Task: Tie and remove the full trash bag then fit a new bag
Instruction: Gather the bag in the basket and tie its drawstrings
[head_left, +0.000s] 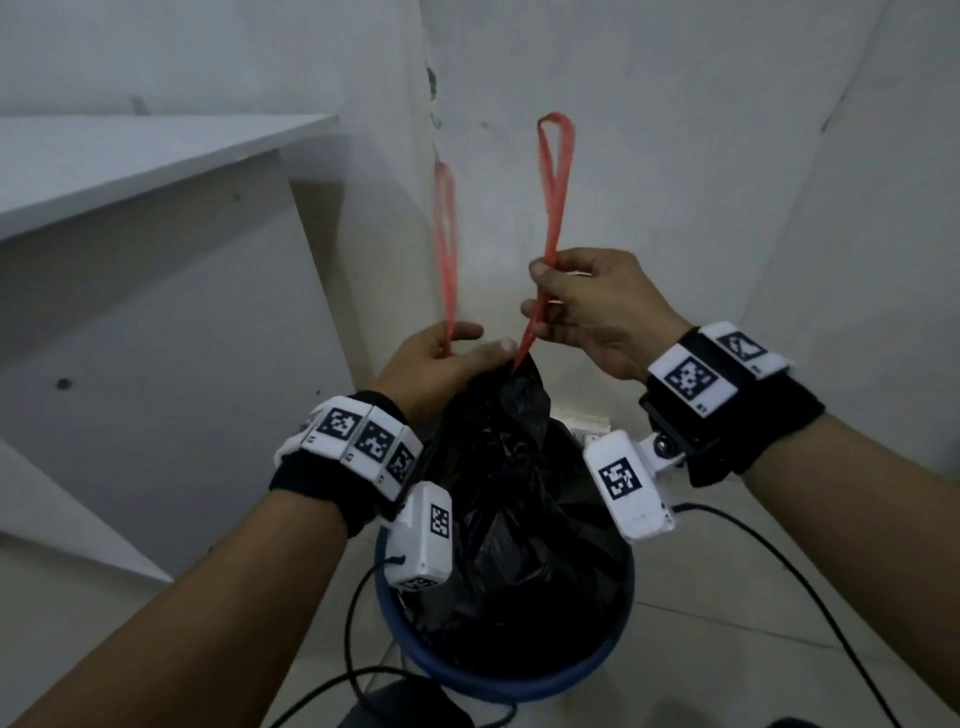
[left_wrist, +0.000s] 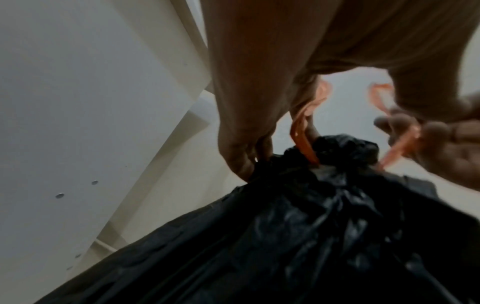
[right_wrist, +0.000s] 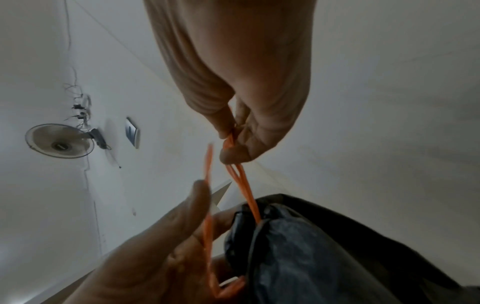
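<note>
Black trash bag (head_left: 511, 499), neck gathered, sits in the blue bin (head_left: 498, 678).
Right hand (head_left: 597, 312) pinches one red drawstring loop (head_left: 555, 171); left hand (head_left: 436, 366) grips the other, blurred loop (head_left: 445, 244). The bag hides the bin's inside.

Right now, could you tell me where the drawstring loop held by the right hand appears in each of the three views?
Head: the right drawstring loop rises at centre, pinched by the right hand.
Left wrist: at the right edge, blurred, between that hand's fingers.
Right wrist: at centre, running from the fingertips to the bag.
Shared landmark: the gathered neck of the black trash bag.
</note>
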